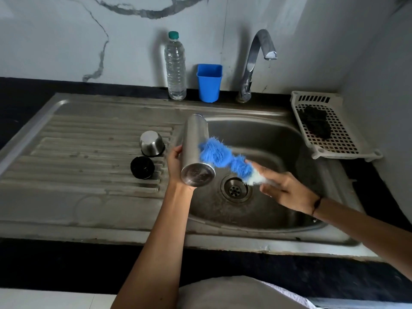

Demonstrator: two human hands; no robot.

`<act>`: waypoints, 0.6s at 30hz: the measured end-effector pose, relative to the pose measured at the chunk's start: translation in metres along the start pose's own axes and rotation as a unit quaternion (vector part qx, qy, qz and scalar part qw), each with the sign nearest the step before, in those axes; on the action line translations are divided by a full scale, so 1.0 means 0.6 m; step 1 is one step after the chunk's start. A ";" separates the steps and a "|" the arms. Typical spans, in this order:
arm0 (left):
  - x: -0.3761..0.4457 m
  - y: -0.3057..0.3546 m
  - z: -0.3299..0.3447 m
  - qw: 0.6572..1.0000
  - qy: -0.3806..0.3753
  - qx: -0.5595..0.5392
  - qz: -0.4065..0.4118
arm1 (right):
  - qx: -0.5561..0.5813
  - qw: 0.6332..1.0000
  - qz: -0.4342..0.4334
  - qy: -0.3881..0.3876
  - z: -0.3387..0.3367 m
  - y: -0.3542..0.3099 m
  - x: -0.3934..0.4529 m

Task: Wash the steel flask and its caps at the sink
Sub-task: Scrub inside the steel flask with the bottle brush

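Left hand [176, 162] fingers wrap the tilted cylindrical steel flask [196, 150]; right hand [283, 186] fingers grasp a fluffy blue bottle brush [223, 158] against its side.

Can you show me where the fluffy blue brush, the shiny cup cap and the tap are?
blue brush [219, 155]: head view, on its bristles.
steel cup cap [151, 144]: head view, on its side wall.
tap [256, 53]: head view, on its curved spout.

Single head-worn wide-angle view, looking forward and down, close over the sink [278, 134], facing the wall
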State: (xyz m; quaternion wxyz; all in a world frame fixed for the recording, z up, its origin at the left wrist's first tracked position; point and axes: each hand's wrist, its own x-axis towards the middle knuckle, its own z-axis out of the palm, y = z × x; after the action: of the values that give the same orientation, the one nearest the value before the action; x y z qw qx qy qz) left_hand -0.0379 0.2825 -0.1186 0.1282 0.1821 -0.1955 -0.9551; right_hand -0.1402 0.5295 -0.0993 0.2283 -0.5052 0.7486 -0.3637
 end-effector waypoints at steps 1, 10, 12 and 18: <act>0.000 -0.003 0.002 0.999 -0.027 -0.006 -0.021 | -0.001 1.000 0.019 0.013 0.002 0.003 0.005; 0.003 0.008 0.031 0.998 -0.024 -0.059 -0.006 | 0.056 0.995 -0.042 0.064 -0.010 -0.043 0.010; -0.001 0.003 0.031 0.998 -0.014 -0.052 -0.016 | 0.002 0.998 -0.047 0.051 -0.006 -0.036 0.010; -0.013 -0.008 0.070 0.994 0.065 -0.065 -0.056 | -0.170 0.969 -0.056 0.168 -0.023 -0.051 0.026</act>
State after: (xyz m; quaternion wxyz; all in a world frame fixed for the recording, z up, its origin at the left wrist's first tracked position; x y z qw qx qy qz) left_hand -0.0487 0.3032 -0.0823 0.0990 0.2455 -0.1134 -0.9576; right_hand -0.1379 0.5127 -0.0663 -0.0105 -0.5096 0.7973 -0.3233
